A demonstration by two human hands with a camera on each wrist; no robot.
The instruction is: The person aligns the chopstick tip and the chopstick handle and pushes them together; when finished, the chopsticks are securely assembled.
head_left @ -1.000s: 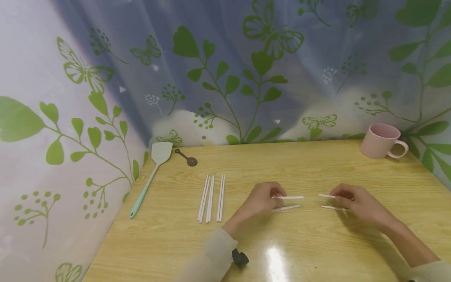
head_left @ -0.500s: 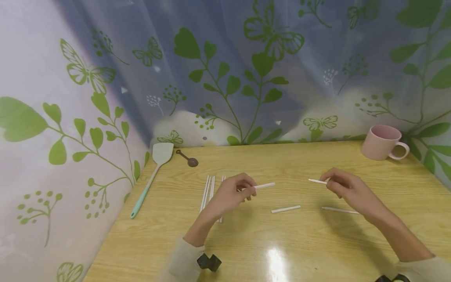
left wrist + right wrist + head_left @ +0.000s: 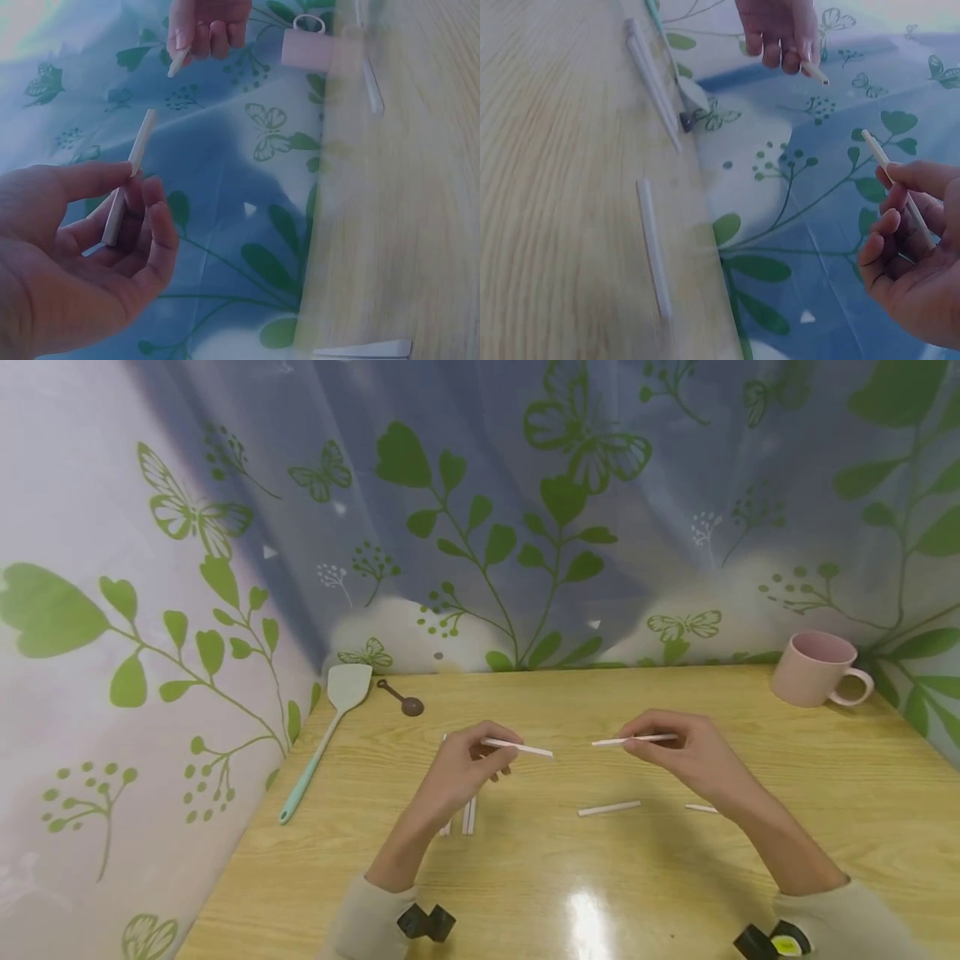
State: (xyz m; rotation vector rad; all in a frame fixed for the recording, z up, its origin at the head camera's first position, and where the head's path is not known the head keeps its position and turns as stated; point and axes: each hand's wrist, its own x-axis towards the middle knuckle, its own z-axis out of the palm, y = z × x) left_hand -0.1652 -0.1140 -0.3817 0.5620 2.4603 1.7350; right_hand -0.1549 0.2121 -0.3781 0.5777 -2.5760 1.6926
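My left hand (image 3: 461,768) pinches a short white stick (image 3: 534,750) between thumb and fingertips, above the table. In the left wrist view the rear of this stick (image 3: 142,142) crosses the curled fingers. Opposite it, my right hand (image 3: 697,764) pinches another short white stick (image 3: 609,742), seen in the right wrist view as a slim stick (image 3: 875,146) under the thumb. The two held sticks point toward each other with a gap between their ends. On the wood below lies a short white stick (image 3: 609,808); a further one (image 3: 701,808) is partly covered by the right forearm.
Several longer white sticks (image 3: 469,817) lie behind the left hand and wrist, mostly hidden. A turner (image 3: 330,739) with a green handle and a small brown scoop (image 3: 411,706) lie at the back left. A pink mug (image 3: 813,670) stands at the back right, near the patterned curtain.
Both hands have lifted one stick each off the table. The left hand has moved left, then slightly on; the right hand has moved up and left. The other two short sticks stayed down.
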